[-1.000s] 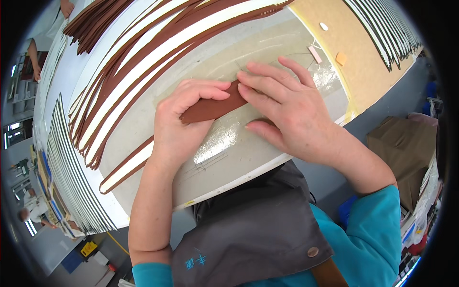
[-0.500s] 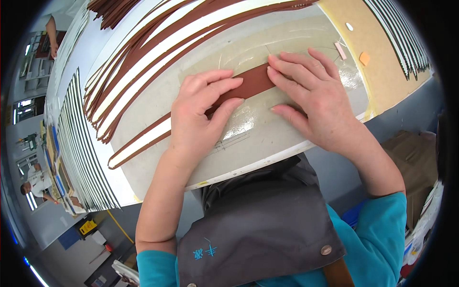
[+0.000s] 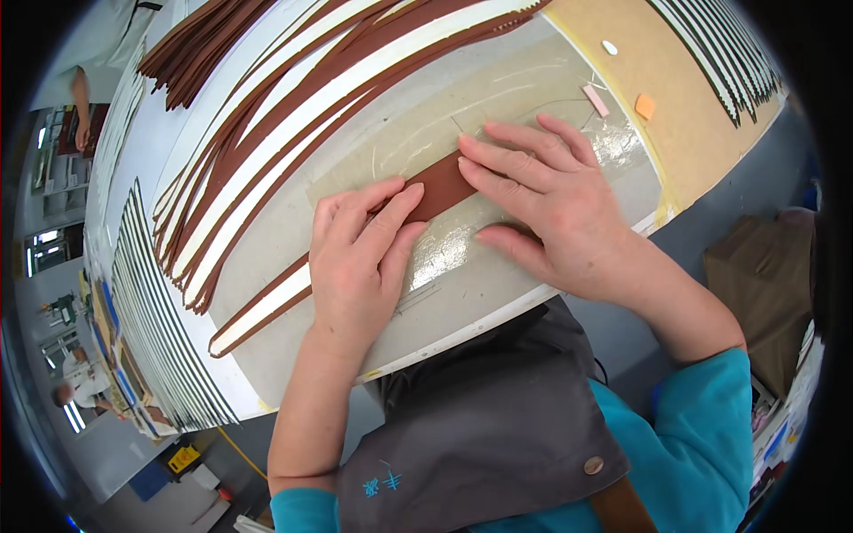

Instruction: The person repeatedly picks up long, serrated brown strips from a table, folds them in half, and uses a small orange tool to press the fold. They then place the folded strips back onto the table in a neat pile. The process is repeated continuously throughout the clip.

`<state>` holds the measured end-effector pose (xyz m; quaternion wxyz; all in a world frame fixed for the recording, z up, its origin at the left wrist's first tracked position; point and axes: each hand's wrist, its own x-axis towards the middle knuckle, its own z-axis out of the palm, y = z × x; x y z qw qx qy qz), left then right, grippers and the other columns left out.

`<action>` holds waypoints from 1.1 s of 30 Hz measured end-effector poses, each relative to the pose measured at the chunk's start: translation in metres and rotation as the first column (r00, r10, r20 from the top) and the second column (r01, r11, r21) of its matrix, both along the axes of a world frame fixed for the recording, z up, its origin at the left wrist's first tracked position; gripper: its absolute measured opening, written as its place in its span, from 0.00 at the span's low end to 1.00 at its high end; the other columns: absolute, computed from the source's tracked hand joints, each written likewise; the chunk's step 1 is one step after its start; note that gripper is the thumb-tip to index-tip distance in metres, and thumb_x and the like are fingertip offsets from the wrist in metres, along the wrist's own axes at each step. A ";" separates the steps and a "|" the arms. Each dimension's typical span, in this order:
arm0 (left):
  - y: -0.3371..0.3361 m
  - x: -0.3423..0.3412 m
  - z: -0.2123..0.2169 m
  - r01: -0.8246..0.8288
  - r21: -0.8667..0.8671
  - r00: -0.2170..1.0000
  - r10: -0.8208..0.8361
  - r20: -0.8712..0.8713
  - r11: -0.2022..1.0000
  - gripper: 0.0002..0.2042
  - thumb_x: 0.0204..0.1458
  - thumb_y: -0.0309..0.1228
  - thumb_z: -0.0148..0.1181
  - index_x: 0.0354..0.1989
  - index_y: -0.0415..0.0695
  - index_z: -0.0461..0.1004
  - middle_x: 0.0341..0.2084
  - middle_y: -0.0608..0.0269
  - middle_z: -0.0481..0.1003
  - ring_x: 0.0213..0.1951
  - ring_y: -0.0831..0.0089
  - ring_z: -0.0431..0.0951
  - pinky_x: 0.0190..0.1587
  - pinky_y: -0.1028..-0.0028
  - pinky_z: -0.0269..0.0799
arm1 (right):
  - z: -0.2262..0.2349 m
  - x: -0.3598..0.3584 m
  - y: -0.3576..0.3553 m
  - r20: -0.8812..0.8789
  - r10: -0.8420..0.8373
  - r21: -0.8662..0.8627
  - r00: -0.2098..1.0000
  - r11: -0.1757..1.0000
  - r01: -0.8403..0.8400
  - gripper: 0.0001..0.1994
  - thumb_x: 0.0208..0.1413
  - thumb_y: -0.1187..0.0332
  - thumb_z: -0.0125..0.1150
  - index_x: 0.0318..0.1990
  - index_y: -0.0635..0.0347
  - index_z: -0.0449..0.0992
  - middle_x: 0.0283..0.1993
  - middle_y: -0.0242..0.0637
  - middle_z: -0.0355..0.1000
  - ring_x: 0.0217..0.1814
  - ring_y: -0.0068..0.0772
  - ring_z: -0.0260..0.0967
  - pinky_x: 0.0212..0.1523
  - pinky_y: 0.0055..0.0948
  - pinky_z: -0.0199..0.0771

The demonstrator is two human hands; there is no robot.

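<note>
While both hands press flat on it, the brown leather strip (image 3: pixel 440 188) lies across the glossy clear sheet (image 3: pixel 462 244) near the front edge of the worktable (image 3: pixel 267 266), running on a slant from lower left to upper right. The left hand (image 3: pixel 355 262) rests on the strip's left stretch with fingers held together and extended, palm down; the right hand (image 3: pixel 551 204) covers the right stretch, its fingers slightly spread and the thumb out toward the table's front edge. Neither hand pinches anything.

Compared with a second ago, the hands sit a little farther apart along the strip, so more of its brown middle shows between them. I judge this as smoothing outward from the centre, the strip being laid down flat on the sheet, and that work looks well along though not finished.

To the left of the left hand, a brown-and-white edged strip (image 3: pixel 262 311) continues toward the table's left edge. Beyond the sheet, long brown and white strips (image 3: pixel 293 133) fan across the far side. Toward the right corner lies a tan board (image 3: pixel 675 107) with a small pink piece (image 3: pixel 595 100) and an orange piece (image 3: pixel 645 107). Black-and-white striped bands (image 3: pixel 147 329) line the left edge. The person's dark apron (image 3: pixel 489 426) hangs below the front edge.
</note>
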<state>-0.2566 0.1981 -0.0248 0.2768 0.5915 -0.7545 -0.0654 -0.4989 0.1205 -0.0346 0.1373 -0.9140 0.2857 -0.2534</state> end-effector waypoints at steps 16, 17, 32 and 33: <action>-0.003 -0.004 -0.005 -0.006 -0.073 0.998 0.011 0.060 0.997 0.15 0.57 0.19 0.67 0.51 0.45 0.87 0.51 0.57 0.81 0.48 0.60 0.77 0.46 0.68 0.76 | 0.003 0.001 0.001 -0.024 -0.022 -0.015 0.999 1.000 0.021 0.27 0.51 0.62 0.77 0.60 0.59 0.81 0.69 0.36 0.75 0.74 0.45 0.65 0.77 0.56 0.58; -0.002 -0.004 -0.005 -0.010 -0.070 0.998 0.014 0.062 0.998 0.15 0.57 0.19 0.67 0.51 0.45 0.87 0.51 0.57 0.81 0.48 0.60 0.77 0.47 0.68 0.76 | 0.002 0.001 0.001 -0.021 -0.023 -0.012 1.000 1.000 0.023 0.27 0.51 0.62 0.77 0.59 0.59 0.81 0.69 0.38 0.74 0.75 0.45 0.64 0.77 0.56 0.58; -0.002 -0.002 -0.002 0.010 -0.034 0.999 -0.009 0.046 0.999 0.15 0.57 0.20 0.67 0.52 0.44 0.86 0.51 0.57 0.81 0.49 0.58 0.77 0.53 0.65 0.74 | 0.008 0.002 -0.002 -0.064 0.003 -0.010 0.998 1.000 -0.004 0.28 0.51 0.63 0.77 0.60 0.58 0.81 0.71 0.34 0.72 0.80 0.42 0.60 0.77 0.57 0.57; -0.003 0.000 -0.002 0.014 -0.026 1.000 -0.014 0.010 1.000 0.15 0.56 0.20 0.69 0.52 0.44 0.85 0.51 0.57 0.82 0.49 0.58 0.77 0.53 0.65 0.74 | 0.010 0.001 -0.005 -0.088 0.010 -0.014 0.996 1.000 -0.011 0.29 0.51 0.63 0.77 0.62 0.58 0.80 0.72 0.33 0.72 0.81 0.43 0.60 0.77 0.58 0.55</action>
